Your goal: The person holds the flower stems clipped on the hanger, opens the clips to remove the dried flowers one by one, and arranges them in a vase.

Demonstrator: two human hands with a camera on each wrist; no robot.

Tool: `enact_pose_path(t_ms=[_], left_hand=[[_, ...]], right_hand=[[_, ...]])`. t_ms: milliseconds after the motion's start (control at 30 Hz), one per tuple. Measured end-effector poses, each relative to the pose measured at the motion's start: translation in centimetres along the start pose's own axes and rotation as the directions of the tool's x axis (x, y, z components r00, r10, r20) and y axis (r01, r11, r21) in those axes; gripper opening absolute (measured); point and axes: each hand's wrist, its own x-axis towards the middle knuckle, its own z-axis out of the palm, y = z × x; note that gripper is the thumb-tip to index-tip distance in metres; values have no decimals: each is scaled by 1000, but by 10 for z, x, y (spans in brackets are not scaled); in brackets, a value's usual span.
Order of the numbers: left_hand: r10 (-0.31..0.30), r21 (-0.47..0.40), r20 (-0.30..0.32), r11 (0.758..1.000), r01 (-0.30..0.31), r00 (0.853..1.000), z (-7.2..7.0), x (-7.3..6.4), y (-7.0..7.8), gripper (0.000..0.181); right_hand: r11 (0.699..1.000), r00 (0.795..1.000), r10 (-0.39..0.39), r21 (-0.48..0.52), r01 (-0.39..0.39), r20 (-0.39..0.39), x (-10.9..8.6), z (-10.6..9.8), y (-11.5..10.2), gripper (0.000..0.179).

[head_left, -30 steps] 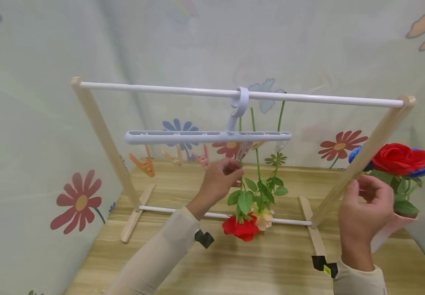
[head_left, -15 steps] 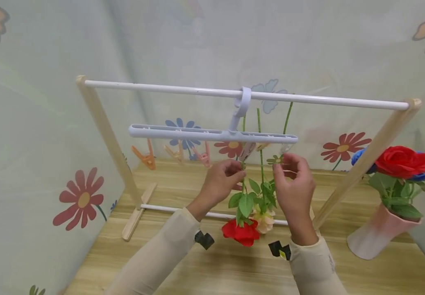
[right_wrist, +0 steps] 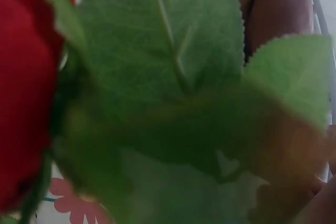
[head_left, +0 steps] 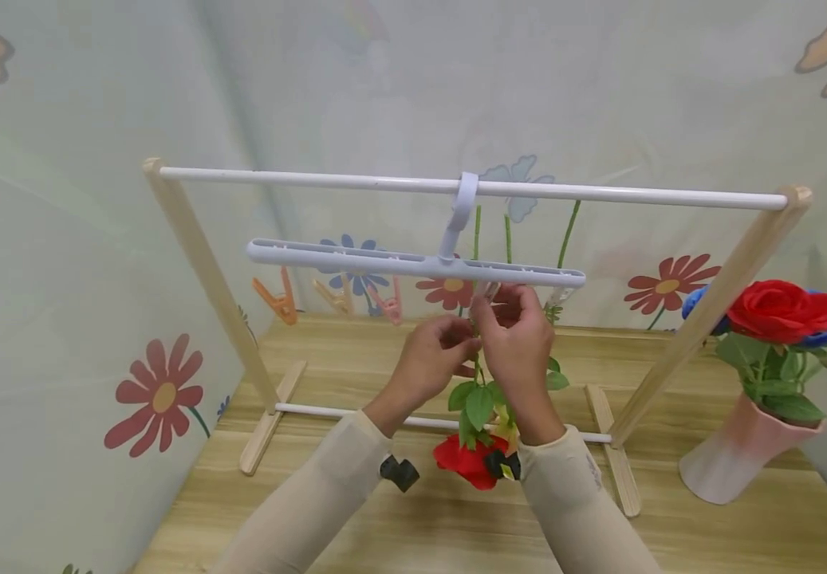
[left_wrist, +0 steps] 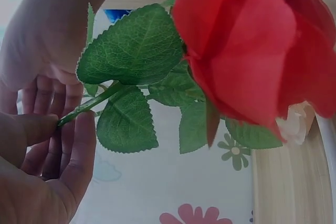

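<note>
In the head view, a red artificial rose (head_left: 466, 461) hangs head down below a pale blue hanger (head_left: 384, 261). My left hand (head_left: 423, 363) pinches its green stem (left_wrist: 86, 108) between thumb and fingers, seen plainly in the left wrist view. Just above, my right hand (head_left: 521, 343) grips a light clothes peg (head_left: 489, 290) under the hanger, beside the stem. A pale yellow flower (head_left: 506, 430) hangs behind the rose, partly covered by the right wrist. In the right wrist view, leaves (right_wrist: 163, 40) hide most of that hand's fingers.
The hanger hooks over the white top bar (head_left: 313, 178) of a wooden-sided rack. Orange (head_left: 278, 301), yellow and pink pegs hang at its left. A pink and white vase (head_left: 736, 454) with red and blue flowers stands right of the rack on a wooden table (head_left: 399, 534).
My right hand has come left from beside the vase, past the right-hand stems, to the peg by the rose stem. The left hand has kept its hold on the stem.
</note>
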Motion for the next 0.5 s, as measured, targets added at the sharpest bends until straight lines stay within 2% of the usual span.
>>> enact_pose_path(t_ms=[233,500], left_hand=[[0,-3,1,1000,0,1000,-1,-3,2,25],[-29,-22,2,999,29,1000,-1,-4,4,25]], right_hand=[[998,997,34,56,-30,-66,0,9,-1,33],[996,991,49,86,-38,-127,-1,16,-2,29]])
